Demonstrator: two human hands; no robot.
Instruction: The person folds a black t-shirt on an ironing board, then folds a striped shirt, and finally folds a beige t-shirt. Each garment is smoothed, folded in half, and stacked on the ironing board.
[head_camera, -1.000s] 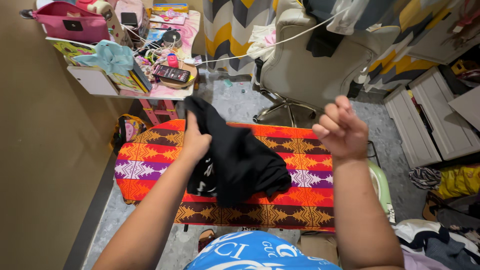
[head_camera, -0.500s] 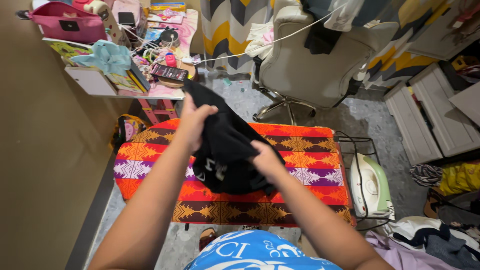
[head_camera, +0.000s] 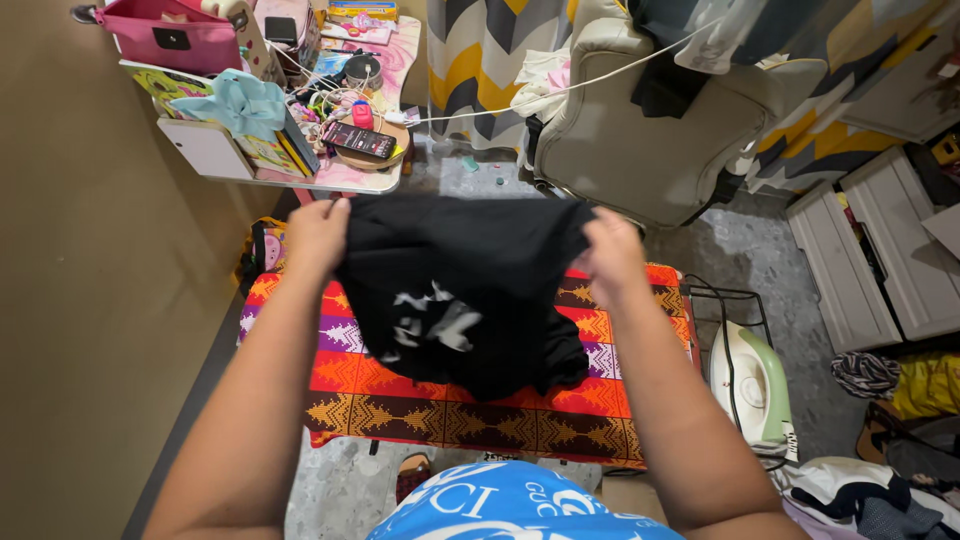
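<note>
A cluttered room with a grey speckled floor; at its centre stands an ironing board (head_camera: 480, 410) covered in an orange, red and purple patterned cloth, which I take as landmark. I see the black garment (head_camera: 460, 290) held spread above the board, its top edge stretched between my two hands and its long axis running left to right, parallel to the board's length. The white print on it faces me, and the lower part hangs down and bunches on the board's cover. My left hand (head_camera: 318, 235) grips the upper left corner, fingers closed tight on the fabric above the board's far left end. My right hand (head_camera: 610, 255) grips the upper right corner, fingers likewise closed on the fabric above the board's far right side. Just beyond the board's right end, a white and green iron (head_camera: 750, 385) lies on a wire rest. Beyond the board's far left corner stands a small desk (head_camera: 300, 178) loaded with books, cables and a phone. Beyond the board's far edge stands a cream swivel chair (head_camera: 640, 130).
</note>
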